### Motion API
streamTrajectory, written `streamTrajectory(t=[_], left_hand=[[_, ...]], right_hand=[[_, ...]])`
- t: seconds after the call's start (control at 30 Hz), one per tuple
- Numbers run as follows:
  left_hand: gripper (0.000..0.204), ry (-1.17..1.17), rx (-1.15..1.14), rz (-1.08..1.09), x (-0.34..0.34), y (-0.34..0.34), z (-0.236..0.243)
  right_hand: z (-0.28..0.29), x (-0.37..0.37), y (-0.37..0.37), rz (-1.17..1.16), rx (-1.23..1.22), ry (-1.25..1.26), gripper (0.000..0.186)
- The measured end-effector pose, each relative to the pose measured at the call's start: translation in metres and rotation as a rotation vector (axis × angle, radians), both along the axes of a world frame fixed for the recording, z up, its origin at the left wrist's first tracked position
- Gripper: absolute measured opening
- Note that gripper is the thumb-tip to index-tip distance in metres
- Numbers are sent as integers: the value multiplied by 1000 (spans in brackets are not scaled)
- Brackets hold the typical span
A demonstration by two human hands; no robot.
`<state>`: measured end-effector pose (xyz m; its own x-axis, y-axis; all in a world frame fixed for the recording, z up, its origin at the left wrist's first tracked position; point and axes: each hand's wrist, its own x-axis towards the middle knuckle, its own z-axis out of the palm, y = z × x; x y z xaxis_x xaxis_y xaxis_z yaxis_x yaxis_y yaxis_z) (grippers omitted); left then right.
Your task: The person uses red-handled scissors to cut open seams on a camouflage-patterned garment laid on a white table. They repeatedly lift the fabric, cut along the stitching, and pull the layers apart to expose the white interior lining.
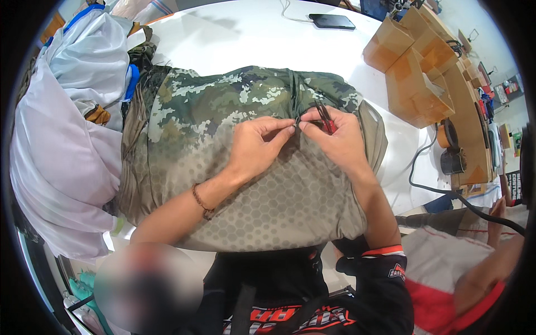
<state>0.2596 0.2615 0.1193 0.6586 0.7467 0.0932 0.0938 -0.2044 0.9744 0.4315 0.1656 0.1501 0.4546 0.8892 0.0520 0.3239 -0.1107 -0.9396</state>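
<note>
A camouflage garment (290, 201), green and patchy at the far part and tan with a honeycomb print nearer me, lies spread in front of me. Thumb and index finger of my left hand (254, 146) pinch a dark strip (293, 92) at the garment's middle seam. My right hand (345, 144) meets it there, its thumb and index finger closed on the same spot. Small thread snips (328, 123) with red handles are tucked in the right hand, blades pointing away from me. What exactly lies between the fingertips is too small to make out.
White and pale cloth (67, 162) is heaped on the left. A phone (332, 22) with a cable lies at the back of the white table (223, 42). Cardboard boxes (416, 89) and a black cable (416, 173) are on the right. Another person's arm (480, 279) shows at lower right.
</note>
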Motion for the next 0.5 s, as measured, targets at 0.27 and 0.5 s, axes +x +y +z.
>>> streamTrajectory(t=[0.27,0.5], left_hand=[[22,-10,-18,-51,0,4,1],[22,-60,30,-99,1,-2,0]], right_hand=[[2,0,0,-42,9,-233,26],[-10,-2,2,-78,154,-280,21]])
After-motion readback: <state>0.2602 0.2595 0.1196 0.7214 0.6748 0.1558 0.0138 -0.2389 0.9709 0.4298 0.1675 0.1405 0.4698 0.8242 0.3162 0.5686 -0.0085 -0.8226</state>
